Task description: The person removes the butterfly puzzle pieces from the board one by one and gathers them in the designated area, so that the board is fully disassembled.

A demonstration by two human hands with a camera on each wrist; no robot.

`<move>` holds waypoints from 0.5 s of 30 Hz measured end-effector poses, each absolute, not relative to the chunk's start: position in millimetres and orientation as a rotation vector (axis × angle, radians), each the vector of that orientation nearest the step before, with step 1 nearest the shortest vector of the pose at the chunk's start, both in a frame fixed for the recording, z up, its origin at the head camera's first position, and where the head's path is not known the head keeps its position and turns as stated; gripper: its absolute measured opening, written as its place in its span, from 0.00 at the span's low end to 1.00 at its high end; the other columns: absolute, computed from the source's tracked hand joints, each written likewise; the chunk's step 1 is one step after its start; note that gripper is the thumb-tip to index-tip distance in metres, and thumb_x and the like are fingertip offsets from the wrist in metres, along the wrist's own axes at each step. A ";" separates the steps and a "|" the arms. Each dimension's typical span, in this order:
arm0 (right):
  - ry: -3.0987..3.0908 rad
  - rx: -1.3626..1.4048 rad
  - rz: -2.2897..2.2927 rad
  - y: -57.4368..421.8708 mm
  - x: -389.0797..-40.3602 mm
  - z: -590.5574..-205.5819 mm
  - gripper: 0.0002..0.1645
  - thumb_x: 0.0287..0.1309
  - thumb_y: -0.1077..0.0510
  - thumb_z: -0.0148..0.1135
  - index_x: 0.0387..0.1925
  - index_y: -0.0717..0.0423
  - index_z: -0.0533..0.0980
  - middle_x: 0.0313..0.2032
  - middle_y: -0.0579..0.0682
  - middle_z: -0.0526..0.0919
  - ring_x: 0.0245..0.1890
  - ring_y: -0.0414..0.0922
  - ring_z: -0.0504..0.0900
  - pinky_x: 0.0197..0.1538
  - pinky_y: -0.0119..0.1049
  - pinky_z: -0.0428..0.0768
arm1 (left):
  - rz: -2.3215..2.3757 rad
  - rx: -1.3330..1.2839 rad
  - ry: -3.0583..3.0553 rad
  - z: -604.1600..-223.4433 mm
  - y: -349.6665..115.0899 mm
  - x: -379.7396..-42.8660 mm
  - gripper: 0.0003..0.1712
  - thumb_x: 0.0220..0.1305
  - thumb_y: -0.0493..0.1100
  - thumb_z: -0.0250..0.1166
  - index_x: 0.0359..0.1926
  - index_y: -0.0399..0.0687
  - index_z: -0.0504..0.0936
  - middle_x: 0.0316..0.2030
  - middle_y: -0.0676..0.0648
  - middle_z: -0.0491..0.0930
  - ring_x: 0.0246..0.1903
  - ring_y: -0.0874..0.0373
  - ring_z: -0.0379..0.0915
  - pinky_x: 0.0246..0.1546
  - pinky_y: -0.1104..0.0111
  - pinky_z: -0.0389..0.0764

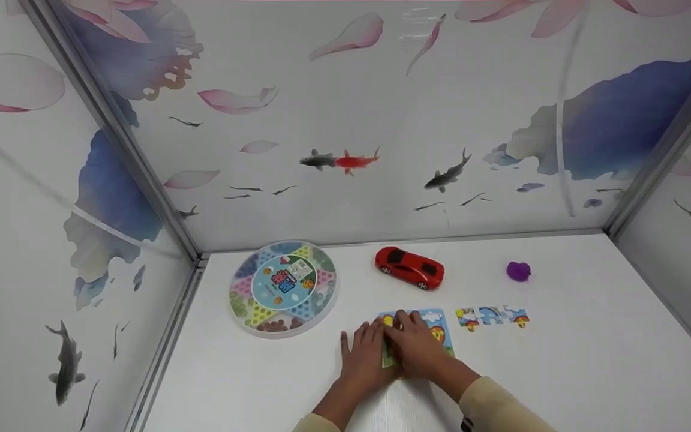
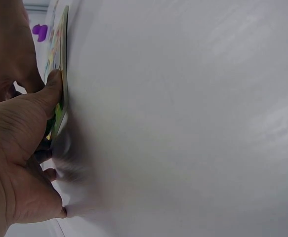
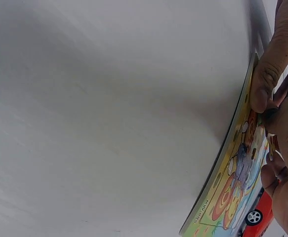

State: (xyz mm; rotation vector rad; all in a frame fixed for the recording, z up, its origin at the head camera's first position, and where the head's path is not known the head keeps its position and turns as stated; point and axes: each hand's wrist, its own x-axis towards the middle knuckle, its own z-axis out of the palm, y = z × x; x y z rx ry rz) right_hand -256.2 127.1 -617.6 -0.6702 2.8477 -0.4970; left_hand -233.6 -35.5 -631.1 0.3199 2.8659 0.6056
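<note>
A colourful cartoon puzzle board (image 1: 444, 327) lies flat on the white table under both hands. At its left side is the left hand (image 1: 364, 363), fingers spread onto the tabletop, its thumb (image 2: 55, 81) pressing the board's face near the edge. Over the board's middle bends the right hand (image 1: 420, 348). In the right wrist view its thumb and curled fingers pinch a small puzzle piece (image 3: 272, 144), mostly hidden by the hand. Several loose puzzle pieces (image 1: 492, 316) lie in a row just right of the board.
A red toy car (image 1: 409, 267) stands behind the board. Back left lies a round Chinese checkers box (image 1: 284, 289). A small purple object (image 1: 519, 271) sits at the back right. Painted wall panels (image 1: 345, 120) enclose the table at the back and both sides.
</note>
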 end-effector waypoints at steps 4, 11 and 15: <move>2.887 -0.776 -0.439 129.5 -253.0 -618.1 0.44 0.53 0.54 0.89 0.71 0.53 0.81 0.66 0.56 0.77 0.67 0.57 0.71 0.71 0.59 0.82 | 0.581 0.336 2.885 -633.0 -35.3 -232.1 0.57 0.64 0.70 0.77 0.84 0.50 0.66 0.86 0.50 0.63 0.84 0.44 0.57 0.84 0.28 0.52; 2.909 -0.873 -0.434 135.1 -252.4 -617.2 0.40 0.55 0.51 0.88 0.68 0.52 0.83 0.59 0.53 0.77 0.62 0.53 0.72 0.67 0.54 0.85 | 0.588 0.357 2.887 -635.0 -36.7 -233.1 0.58 0.64 0.69 0.78 0.85 0.51 0.65 0.86 0.49 0.62 0.84 0.44 0.57 0.83 0.27 0.52; 2.897 -0.837 -0.462 140.4 -253.3 -616.4 0.43 0.54 0.54 0.88 0.71 0.49 0.82 0.60 0.54 0.77 0.65 0.55 0.72 0.71 0.60 0.82 | 0.628 0.349 2.860 -635.5 -38.4 -235.6 0.58 0.64 0.70 0.77 0.85 0.52 0.64 0.87 0.49 0.61 0.85 0.44 0.55 0.84 0.27 0.50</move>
